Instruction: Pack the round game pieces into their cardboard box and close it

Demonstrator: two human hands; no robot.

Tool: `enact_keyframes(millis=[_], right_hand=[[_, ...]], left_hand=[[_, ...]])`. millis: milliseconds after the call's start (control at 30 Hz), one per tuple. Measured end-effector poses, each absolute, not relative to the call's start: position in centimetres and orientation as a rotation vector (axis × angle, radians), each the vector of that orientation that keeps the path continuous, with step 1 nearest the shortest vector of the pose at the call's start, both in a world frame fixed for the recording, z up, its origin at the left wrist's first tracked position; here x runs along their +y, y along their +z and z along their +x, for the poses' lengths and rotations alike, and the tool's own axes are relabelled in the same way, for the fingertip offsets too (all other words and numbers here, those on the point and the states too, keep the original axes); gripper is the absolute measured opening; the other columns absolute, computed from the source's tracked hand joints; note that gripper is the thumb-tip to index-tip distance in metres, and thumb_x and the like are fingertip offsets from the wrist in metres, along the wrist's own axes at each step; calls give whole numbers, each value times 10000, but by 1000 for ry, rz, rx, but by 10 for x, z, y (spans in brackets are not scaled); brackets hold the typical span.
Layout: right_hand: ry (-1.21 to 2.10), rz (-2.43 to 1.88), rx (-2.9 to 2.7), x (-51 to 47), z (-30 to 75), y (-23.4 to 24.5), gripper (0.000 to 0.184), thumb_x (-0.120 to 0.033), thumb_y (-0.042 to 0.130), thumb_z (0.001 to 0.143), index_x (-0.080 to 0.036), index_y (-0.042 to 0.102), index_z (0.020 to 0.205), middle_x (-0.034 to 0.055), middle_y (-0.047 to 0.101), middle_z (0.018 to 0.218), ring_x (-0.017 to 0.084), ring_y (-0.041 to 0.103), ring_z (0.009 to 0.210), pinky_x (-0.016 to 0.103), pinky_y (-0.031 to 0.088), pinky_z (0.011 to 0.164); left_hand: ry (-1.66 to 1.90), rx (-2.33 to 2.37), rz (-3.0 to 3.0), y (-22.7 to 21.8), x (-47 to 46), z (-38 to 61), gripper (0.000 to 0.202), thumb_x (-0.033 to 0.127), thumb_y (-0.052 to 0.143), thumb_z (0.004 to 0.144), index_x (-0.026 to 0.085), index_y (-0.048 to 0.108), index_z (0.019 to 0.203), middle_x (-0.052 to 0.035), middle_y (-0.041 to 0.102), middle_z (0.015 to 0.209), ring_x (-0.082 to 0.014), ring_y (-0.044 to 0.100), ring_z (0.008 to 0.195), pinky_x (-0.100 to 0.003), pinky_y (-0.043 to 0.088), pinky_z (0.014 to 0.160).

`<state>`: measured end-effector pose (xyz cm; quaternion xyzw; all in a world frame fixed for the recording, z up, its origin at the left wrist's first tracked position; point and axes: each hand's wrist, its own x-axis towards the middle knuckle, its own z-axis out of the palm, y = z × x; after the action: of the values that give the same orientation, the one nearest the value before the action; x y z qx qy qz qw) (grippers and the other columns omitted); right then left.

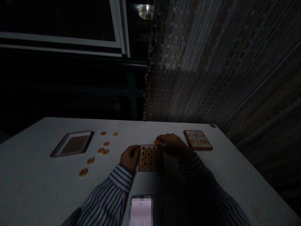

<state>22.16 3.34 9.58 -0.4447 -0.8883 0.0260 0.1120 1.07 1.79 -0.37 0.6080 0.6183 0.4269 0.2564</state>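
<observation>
A small see-through tray in the middle of the table holds rows of round Chinese chess pieces with red or black characters. My left hand is closed on the tray's left edge, thumb and fingers near its upper corner. Pinched in the fingers of my right hand is one Chinese chess piece with a red mark, over the tray's far right part. That hand and its shadow hide the tray's right side. Several loose chess pieces lie on the table to the left.
An open box lid or base rests at the table's left. To the right lies a printed box part. A phone with a blurred screen is at the near edge of the white table. A string curtain hangs behind.
</observation>
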Motion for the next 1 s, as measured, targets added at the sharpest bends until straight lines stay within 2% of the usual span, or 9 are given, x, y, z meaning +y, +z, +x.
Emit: enact_keyframes(millis=[267,567,1000], right_hand=[[61,-1377,-2657,35,227,90,275,-350,450,806,-193,548,1009,48,633,853,154,562,761,239,343,653],[130,-1370,-2708,37,229,85,215,-300,468,798,-187,574,948,44,637,860,139,566,769,226,361,655],[137,-1345,-2760,38,232,77,206,-319,479,791,-186,593,900,53,625,830,139,556,764,230,370,653]], left_hand=[[1099,1701,1731,-2,13,14,298,379,464,731,171,618,878,-47,659,851,-170,609,774,-294,483,713],[1082,1684,1818,-6,14,12,273,360,479,728,182,618,883,-45,646,849,-166,597,775,-298,475,716],[1103,1687,1843,0,12,14,248,312,487,720,171,618,877,-48,636,834,-163,589,768,-288,468,714]])
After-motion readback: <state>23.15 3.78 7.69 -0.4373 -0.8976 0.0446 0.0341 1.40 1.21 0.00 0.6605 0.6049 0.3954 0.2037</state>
